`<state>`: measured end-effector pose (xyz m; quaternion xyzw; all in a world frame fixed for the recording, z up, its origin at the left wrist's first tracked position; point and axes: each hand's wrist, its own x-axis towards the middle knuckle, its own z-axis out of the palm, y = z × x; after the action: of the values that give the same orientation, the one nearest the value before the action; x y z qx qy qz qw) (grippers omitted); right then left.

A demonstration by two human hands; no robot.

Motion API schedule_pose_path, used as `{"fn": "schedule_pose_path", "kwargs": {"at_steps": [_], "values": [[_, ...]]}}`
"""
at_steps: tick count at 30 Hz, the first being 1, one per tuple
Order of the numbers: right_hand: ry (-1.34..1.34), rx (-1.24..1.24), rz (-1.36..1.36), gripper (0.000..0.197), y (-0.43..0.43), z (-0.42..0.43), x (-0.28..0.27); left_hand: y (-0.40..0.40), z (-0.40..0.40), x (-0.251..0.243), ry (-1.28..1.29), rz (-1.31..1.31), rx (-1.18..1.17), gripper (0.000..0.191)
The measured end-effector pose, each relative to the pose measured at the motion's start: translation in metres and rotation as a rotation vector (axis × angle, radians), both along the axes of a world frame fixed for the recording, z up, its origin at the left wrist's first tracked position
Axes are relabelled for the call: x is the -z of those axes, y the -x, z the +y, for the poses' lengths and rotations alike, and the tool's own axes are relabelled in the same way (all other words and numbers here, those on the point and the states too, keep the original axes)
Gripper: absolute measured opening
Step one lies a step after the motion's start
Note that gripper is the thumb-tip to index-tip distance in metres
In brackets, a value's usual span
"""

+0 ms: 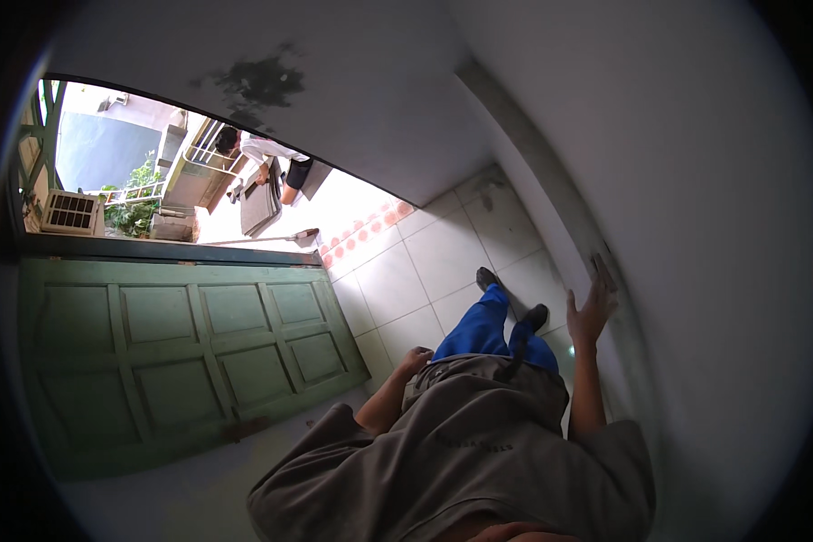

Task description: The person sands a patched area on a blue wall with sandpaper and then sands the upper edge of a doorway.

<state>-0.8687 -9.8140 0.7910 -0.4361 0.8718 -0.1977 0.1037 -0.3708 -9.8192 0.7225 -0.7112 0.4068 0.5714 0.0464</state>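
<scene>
My right hand (591, 308) is raised to the right, fingers spread and pointing forward, and no object shows in it. Its fingertips lie against, or just in front of, the grey edge band (549, 156) along the white wall (711, 223). At my left hip, my left hand (418, 359) hangs beside the blue trousers (477, 325); its fingers look curled and the palm is hidden. Below me are my dark-covered feet on a pale tiled floor (383, 274).
On the left, a green panelled door (183, 345) stands swung inward beside a bright doorway. Outside, a person (271, 149) bends over flat grey stacked pieces (261, 203). A long-handled brush (301, 234) lies near the threshold. An air-conditioner unit (71, 212) and plants (132, 203) are farther out.
</scene>
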Motion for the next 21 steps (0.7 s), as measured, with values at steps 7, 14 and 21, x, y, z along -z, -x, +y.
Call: {"fn": "schedule_pose_path", "kwargs": {"at_steps": [7, 14, 21], "values": [[-0.093, 0.053, 0.094, 0.084, -0.006, 0.068, 0.008, 0.031, -0.012, -0.016, 0.098, 0.034, -0.006, 0.042], [-0.073, 0.121, 0.071, 0.088, -0.01, 0.039, 0.026, 0.015, -0.006, -0.002, 0.036, 0.018, -0.025, 0.043], [-0.103, 0.155, 0.089, 0.084, -0.013, 0.016, 0.011, 0.002, -0.001, 0.008, 0.032, 0.018, -0.036, 0.042]]}}
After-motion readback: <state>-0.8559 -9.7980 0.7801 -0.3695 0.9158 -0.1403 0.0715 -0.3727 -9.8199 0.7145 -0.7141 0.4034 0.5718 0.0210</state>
